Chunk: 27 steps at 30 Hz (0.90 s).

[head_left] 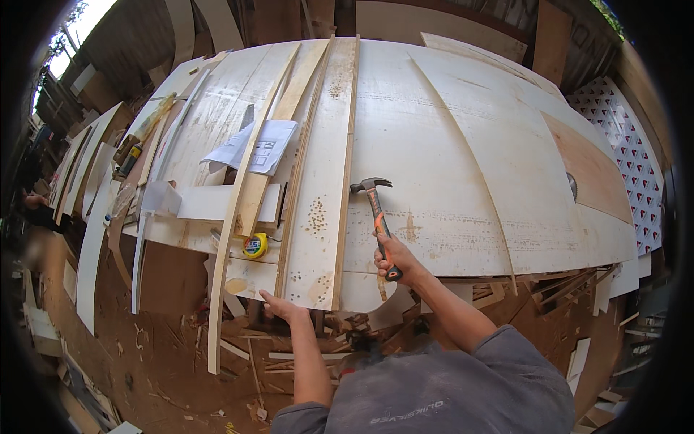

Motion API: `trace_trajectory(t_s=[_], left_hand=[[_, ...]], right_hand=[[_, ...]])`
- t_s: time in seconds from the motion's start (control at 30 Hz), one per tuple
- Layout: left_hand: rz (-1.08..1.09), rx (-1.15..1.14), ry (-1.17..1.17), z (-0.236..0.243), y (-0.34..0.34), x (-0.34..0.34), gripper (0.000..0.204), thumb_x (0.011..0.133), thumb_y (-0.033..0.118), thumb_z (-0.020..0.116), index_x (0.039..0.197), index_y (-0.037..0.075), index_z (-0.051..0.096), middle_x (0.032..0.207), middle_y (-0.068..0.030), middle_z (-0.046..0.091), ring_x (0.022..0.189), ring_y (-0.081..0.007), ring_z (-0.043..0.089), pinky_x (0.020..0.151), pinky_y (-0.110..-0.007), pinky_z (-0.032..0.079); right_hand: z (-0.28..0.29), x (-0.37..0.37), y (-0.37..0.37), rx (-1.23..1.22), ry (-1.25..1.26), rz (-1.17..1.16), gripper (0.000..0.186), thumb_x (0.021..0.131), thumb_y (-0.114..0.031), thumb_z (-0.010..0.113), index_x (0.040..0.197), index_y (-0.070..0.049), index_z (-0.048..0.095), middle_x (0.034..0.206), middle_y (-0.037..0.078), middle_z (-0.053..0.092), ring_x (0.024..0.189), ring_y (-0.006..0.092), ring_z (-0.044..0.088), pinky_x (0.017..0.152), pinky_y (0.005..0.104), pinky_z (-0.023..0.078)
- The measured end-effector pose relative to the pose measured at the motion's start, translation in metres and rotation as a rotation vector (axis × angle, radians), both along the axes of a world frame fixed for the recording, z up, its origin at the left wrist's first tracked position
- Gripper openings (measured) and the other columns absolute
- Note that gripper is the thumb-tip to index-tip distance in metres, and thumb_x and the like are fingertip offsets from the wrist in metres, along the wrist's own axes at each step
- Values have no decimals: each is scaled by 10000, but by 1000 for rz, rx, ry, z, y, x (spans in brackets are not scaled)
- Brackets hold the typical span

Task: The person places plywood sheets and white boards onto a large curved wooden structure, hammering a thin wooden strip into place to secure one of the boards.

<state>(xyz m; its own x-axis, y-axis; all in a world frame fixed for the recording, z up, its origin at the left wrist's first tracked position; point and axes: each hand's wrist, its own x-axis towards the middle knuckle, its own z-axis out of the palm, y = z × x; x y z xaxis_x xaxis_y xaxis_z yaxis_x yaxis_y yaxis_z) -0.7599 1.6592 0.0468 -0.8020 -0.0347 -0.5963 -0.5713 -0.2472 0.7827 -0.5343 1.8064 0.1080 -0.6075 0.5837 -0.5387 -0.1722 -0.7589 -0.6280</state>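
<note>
Hammer (pixel 377 207) fills my closed right hand (pixel 397 259), its head just right of the away-running strip (pixel 348 173), left hand (pixel 284 307) half-open.

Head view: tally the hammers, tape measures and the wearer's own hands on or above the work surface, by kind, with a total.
Hammer: 1, in the right hand
Yellow tape measure: 1
Wearer's hands: 2, the right and the left hand
Total: 4
</note>
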Motion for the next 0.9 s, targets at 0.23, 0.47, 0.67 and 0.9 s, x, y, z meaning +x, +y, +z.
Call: trace_trajectory(t_s=[0.23,0.47,0.67,0.9], left_hand=[[-14,117,-8,-2,-11,-7,963,886,591,510,1501,34,22,1514,-209,196,1318,-340,385,1061,-444,394],[-232,-54,-13,13,-27,-9,1031,862,684,487,1500,29,12,1524,-210,172,1350,-338,336,1070,-453,362],[-406,-52,47,-19,-38,-21,1054,859,707,467,1497,6,6,1541,-215,124,1371,-338,303,1085,-467,332],[-474,-154,75,-5,-42,-12,1051,846,746,431,1498,-4,89,1537,-215,186,1376,-357,292,1127,-505,256]], right_hand=[[2,-13,-4,70,-85,-36,369,973,-319,519,1241,-118,366,686,34,490,472,101,477,419,289,467],[45,-69,-38,683,-462,69,649,946,-286,528,1453,-46,200,890,138,584,579,181,583,541,343,513],[-2,-139,-14,1040,-465,-127,685,875,-247,554,1454,-35,254,1068,289,539,1024,398,552,917,470,422],[-3,-121,-35,982,-576,165,583,878,-235,539,1383,4,371,1140,260,524,1064,388,492,973,465,382]])
